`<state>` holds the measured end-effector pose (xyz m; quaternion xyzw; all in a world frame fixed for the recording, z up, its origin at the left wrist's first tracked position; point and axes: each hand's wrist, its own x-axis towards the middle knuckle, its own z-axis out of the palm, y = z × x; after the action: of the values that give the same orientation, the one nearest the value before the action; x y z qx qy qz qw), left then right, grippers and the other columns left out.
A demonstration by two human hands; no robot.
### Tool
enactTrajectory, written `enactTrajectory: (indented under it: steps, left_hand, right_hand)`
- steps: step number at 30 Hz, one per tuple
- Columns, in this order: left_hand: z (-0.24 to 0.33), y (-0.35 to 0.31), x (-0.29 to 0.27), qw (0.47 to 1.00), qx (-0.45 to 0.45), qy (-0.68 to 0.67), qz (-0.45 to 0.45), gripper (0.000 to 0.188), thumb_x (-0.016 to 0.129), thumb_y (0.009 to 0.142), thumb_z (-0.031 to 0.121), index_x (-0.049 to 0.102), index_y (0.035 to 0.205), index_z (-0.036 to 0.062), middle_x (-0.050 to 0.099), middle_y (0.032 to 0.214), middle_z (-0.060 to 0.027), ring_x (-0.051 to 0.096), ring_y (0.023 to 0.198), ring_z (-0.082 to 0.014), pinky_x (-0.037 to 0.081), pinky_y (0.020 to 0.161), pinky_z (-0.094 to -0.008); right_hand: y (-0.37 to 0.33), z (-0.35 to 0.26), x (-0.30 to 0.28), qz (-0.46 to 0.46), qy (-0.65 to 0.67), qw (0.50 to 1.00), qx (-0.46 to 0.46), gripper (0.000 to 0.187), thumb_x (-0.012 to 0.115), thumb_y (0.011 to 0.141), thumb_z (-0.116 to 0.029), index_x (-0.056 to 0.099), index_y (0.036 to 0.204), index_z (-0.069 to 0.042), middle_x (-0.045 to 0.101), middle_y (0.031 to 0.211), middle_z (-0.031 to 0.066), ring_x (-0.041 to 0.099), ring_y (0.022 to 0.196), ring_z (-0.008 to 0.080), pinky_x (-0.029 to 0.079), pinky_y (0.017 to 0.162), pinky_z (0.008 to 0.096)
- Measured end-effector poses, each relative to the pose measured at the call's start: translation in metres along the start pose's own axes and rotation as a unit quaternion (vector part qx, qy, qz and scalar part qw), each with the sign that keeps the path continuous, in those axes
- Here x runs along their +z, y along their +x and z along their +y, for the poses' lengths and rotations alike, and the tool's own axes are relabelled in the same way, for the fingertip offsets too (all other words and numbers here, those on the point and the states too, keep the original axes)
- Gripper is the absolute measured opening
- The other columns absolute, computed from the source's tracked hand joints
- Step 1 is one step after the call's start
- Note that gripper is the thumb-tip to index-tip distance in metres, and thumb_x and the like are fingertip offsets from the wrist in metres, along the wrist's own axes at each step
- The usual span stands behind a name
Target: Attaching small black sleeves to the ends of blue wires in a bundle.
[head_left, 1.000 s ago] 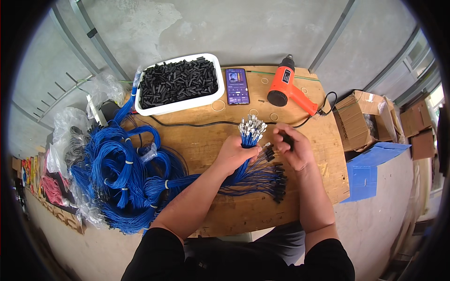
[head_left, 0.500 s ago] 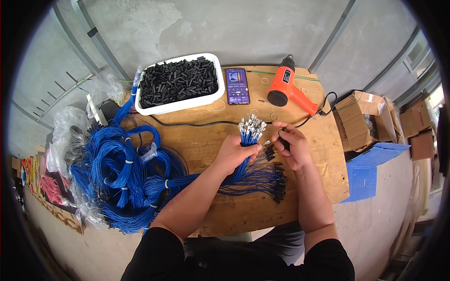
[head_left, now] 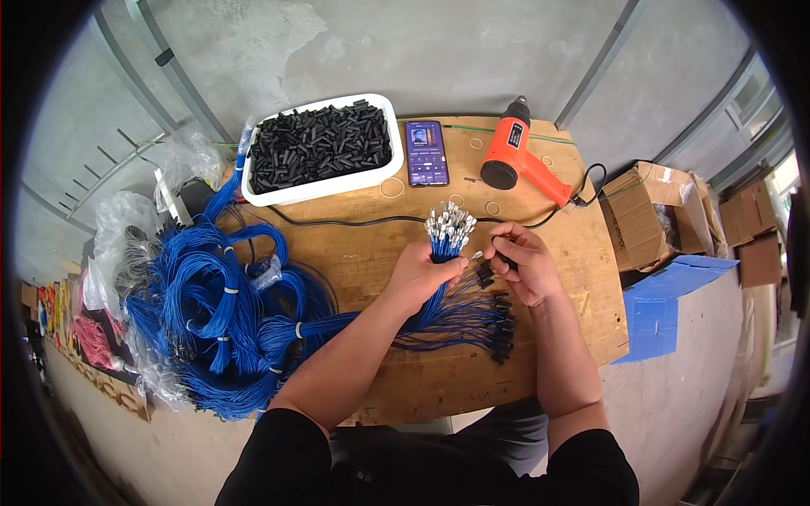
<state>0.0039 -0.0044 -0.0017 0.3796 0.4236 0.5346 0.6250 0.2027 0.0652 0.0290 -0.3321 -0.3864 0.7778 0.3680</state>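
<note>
My left hand (head_left: 428, 274) is closed around a bundle of blue wires (head_left: 445, 246), whose silver metal terminals (head_left: 450, 221) stand up in a cluster above my fist. One wire's terminal (head_left: 477, 254) sticks out sideways from that hand toward the right one. Just to the right, my right hand (head_left: 523, 263) is closed, its fingers pinching a short black sleeve (head_left: 504, 250), mostly hidden by the fingers. Below my hands, several wires fan out over the table and end in black sleeves (head_left: 501, 329). Blue wire coils (head_left: 211, 304), tied with white bands, lie at the left.
A white tub (head_left: 396, 135) full of black sleeves stands at the back of the wooden table (head_left: 456, 384). Beside it lie a phone (head_left: 428, 156), an orange heat gun (head_left: 515, 148) with a black cord, and several rubber bands (head_left: 392, 188). Cardboard boxes (head_left: 629, 219) stand at the right.
My right hand has drawn its fingers closer together around the black sleeve. The bundle in my left hand has shifted slightly left and up.
</note>
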Motion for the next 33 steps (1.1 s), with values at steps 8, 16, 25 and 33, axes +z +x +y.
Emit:
enactTrajectory:
  steps: [8, 16, 25, 33]
  left_hand:
    - [-0.003, 0.001, 0.000, 1.000, 0.003, -0.006, 0.000, 0.009, 0.069, 0.088, 0.006, 0.063, 0.092, -0.0008, 0.060, 0.073, -0.0048, 0.057, 0.064, -0.0125, 0.043, 0.058, -0.0268]
    - [-0.006, 0.002, -0.001, 1.000, 0.003, 0.004, 0.007, 0.009, 0.067, 0.089, 0.005, 0.062, 0.093, -0.0004, 0.060, 0.073, -0.0045, 0.057, 0.064, -0.0119, 0.043, 0.058, -0.0261]
    - [-0.008, 0.001, -0.003, 1.000, 0.007, 0.016, 0.023, 0.009, 0.068, 0.089, 0.006, 0.062, 0.093, 0.0004, 0.060, 0.074, -0.0031, 0.056, 0.064, -0.0104, 0.042, 0.058, -0.0250]
    - [-0.008, 0.002, -0.003, 0.998, 0.012, 0.054, 0.020, 0.008, 0.068, 0.089, 0.005, 0.063, 0.092, 0.0000, 0.059, 0.072, -0.0026, 0.055, 0.063, -0.0099, 0.042, 0.057, -0.0249]
  right_hand:
    - [0.010, 0.004, -0.026, -0.018, 0.154, 0.987, 0.048, 0.015, 0.060, 0.096, -0.008, 0.065, 0.107, 0.001, 0.062, 0.080, 0.0048, 0.050, 0.064, 0.0101, 0.033, 0.046, 0.0177]
    - [0.003, 0.006, -0.007, 0.012, -0.057, 0.998, 0.007, 0.017, 0.065, 0.091, 0.000, 0.068, 0.107, 0.001, 0.069, 0.088, 0.0058, 0.048, 0.060, 0.0050, 0.032, 0.047, 0.0175]
    - [0.001, 0.004, -0.007, 0.025, -0.077, 0.997, 0.001, 0.016, 0.072, 0.086, 0.002, 0.071, 0.102, 0.000, 0.070, 0.083, 0.0053, 0.050, 0.059, 0.0038, 0.034, 0.049, 0.0168]
    - [0.002, 0.007, -0.007, 0.028, -0.090, 0.996, -0.004, 0.016, 0.073, 0.086, 0.000, 0.072, 0.102, 0.000, 0.070, 0.081, 0.0030, 0.049, 0.059, 0.0034, 0.033, 0.050, 0.0175]
